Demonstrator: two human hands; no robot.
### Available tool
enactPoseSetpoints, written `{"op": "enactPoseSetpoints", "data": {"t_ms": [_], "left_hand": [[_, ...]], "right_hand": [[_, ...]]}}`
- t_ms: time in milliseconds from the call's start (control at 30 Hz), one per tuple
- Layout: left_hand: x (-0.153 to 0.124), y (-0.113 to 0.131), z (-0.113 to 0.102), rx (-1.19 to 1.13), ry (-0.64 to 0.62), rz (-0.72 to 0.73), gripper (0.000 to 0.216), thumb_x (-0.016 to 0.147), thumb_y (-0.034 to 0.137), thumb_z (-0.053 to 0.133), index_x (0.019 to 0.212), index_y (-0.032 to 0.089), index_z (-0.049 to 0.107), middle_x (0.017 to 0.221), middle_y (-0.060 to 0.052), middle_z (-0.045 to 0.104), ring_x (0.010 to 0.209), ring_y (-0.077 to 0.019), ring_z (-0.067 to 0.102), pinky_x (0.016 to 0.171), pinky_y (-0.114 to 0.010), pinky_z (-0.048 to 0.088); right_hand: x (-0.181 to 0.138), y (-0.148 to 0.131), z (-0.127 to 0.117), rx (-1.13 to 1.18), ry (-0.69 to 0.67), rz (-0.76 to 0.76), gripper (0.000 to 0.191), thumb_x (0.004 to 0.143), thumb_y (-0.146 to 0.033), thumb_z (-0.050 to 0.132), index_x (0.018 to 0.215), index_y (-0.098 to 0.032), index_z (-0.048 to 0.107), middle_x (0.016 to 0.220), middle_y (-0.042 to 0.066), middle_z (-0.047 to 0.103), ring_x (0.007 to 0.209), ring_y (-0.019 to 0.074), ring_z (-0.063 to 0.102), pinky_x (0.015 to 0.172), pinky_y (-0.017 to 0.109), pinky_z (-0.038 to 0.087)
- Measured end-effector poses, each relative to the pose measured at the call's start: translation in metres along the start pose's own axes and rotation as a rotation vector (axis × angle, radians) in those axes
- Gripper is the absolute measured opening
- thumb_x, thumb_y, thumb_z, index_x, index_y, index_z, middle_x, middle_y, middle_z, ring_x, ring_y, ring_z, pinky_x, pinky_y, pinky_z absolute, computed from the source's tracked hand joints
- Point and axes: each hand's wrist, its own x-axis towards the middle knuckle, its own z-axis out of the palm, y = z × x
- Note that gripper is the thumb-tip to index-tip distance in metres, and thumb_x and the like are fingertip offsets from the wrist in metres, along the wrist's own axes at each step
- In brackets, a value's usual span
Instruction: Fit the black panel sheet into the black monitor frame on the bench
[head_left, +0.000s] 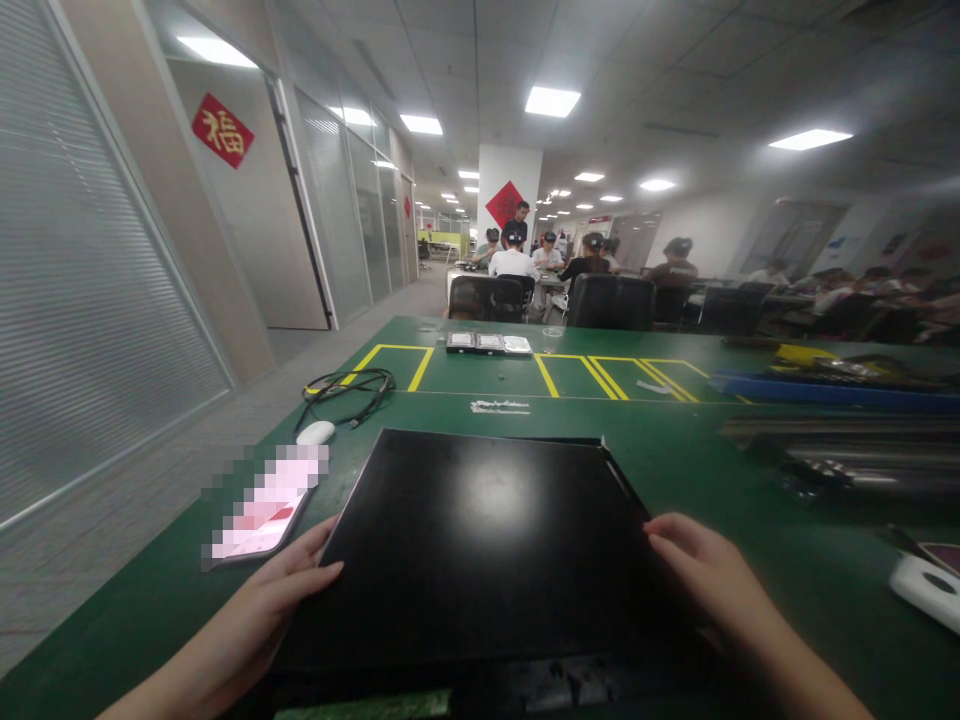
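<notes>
A wide, flat black panel (480,560) with a smooth top fills the near middle of the green table. It looks like the cover of an equipment case, but I cannot tell for sure. My left hand (281,585) grips its left edge, thumb on top and fingers at the side and beneath. At the right edge, my right hand (701,565) is closed with thumb and fingertips on the rim. A strip of green shows below the near edge; what it belongs to is unclear.
Left of the panel lie a phone (262,515), a white mouse (316,433) and a coiled black cable (352,390). Several hard drives (487,343) sit at the far edge. A blurred blue tray (817,387) and a white object (926,590) are at right. People sit beyond.
</notes>
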Motion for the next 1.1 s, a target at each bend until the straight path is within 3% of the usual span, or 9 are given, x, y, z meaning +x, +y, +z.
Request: {"op": "enactPoseSetpoints", "data": {"t_ms": [200,400,600,867,1100], "left_hand": [[0.0009,-0.0009,-0.0010,-0.027,0.028,0.003,0.104,0.063,0.017,0.084,0.150,0.028,0.028,0.118,-0.011,0.074,0.095,-0.0372,0.072,0.090,-0.048,0.055],[0.0000,0.0001,0.0003,0.032,0.021,0.028,0.097,0.066,0.012,0.081,0.149,0.025,0.032,0.104,-0.009,0.079,0.094,-0.0361,0.073,0.089,-0.047,0.056],[0.0007,-0.0012,-0.0004,-0.004,0.032,0.022,0.106,0.063,0.016,0.083,0.152,0.025,0.025,0.117,-0.011,0.075,0.099,-0.0356,0.071,0.091,-0.045,0.055],[0.0039,-0.0038,-0.0027,0.012,0.028,0.051,0.107,0.064,0.014,0.082,0.152,0.025,0.022,0.110,-0.011,0.077,0.096,-0.0349,0.072,0.091,-0.045,0.055],[0.0048,-0.0076,-0.0036,0.004,0.025,0.095,0.107,0.064,0.020,0.084,0.152,0.026,0.024,0.117,-0.012,0.074,0.100,-0.0348,0.070,0.090,-0.042,0.056]], "right_hand": [[-0.0014,-0.0016,0.0003,0.025,0.027,-0.029,0.028,0.077,-0.046,0.053,0.085,-0.025,0.070,0.082,0.002,0.073,0.073,0.0219,0.065,0.066,0.032,0.048],[-0.0029,-0.0042,0.0001,0.049,0.041,-0.036,0.027,0.075,-0.046,0.055,0.081,-0.026,0.071,0.079,0.002,0.074,0.070,0.0218,0.065,0.064,0.031,0.049],[-0.0008,-0.0003,0.0013,0.034,0.048,-0.051,0.027,0.076,-0.046,0.055,0.084,-0.026,0.071,0.083,0.002,0.074,0.071,0.0214,0.065,0.064,0.030,0.048],[-0.0002,0.0008,0.0011,0.032,0.004,-0.026,0.028,0.078,-0.046,0.053,0.086,-0.026,0.069,0.087,0.002,0.075,0.079,0.0229,0.067,0.070,0.031,0.049],[-0.0028,-0.0011,0.0019,0.071,0.009,-0.040,0.026,0.079,-0.046,0.053,0.084,-0.026,0.068,0.086,0.002,0.075,0.079,0.0229,0.068,0.068,0.030,0.050]]}}
